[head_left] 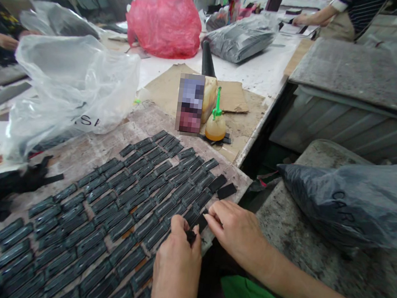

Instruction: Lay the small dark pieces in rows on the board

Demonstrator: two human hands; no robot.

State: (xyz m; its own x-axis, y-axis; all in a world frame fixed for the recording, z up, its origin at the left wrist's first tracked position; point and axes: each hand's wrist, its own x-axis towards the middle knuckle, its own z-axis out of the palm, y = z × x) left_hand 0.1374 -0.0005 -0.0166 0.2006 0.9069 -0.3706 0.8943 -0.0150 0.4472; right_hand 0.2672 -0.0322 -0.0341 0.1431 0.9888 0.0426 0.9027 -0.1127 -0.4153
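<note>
Rows of small dark strips (pixel 106 205), many with a glossy face, cover the worn board (pixel 113 139) before me. At the board's right edge my left hand (pixel 178 254) is closed, fingers and thumb pinching a small black piece (pixel 191 236). Just right of it, my right hand (pixel 235 222) has its fingertips pressed together at the end of a flat black strip (pixel 201 222). Two matte black pieces (pixel 227 191) lie above my right hand, near the board's corner.
A bottle with a green nozzle (pixel 216 124) stands behind the board beside a pale block (pixel 209 97). Clear plastic bag (pixel 73 77) at left, pink bag (pixel 165 21) behind. A bag of black material (pixel 343 199) lies right. Other people's arms (pixel 317 18) show at the far edges.
</note>
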